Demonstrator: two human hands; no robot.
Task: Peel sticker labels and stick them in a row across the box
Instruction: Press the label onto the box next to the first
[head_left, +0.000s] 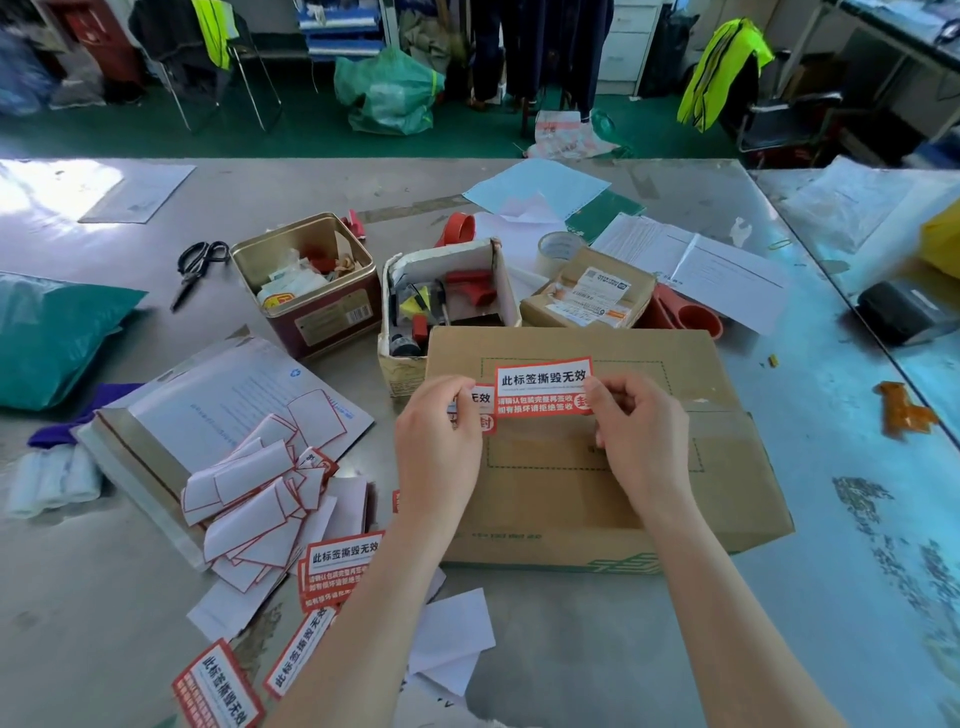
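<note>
A flat brown cardboard box (597, 467) lies on the metal table in front of me. Over its far left part my right hand (639, 431) pinches the right end of a red-and-white sticker label (543, 384). My left hand (441, 436) pinches a second red-and-white label piece (480, 402) just left of it, partly hidden by my fingers. Whether that piece is a backing or another label I cannot tell. More unpeeled labels (340, 566) lie on the table under my left forearm, and others (218, 691) sit near the front edge.
A heap of white peeled backings (249, 499) rests on a white mailer at left. Behind the box stand a gold tin (311, 286), an open white carton of tools (447, 296), a small parcel (587, 291) and a tape roll (558, 247). Scissors (197, 265) lie at the far left.
</note>
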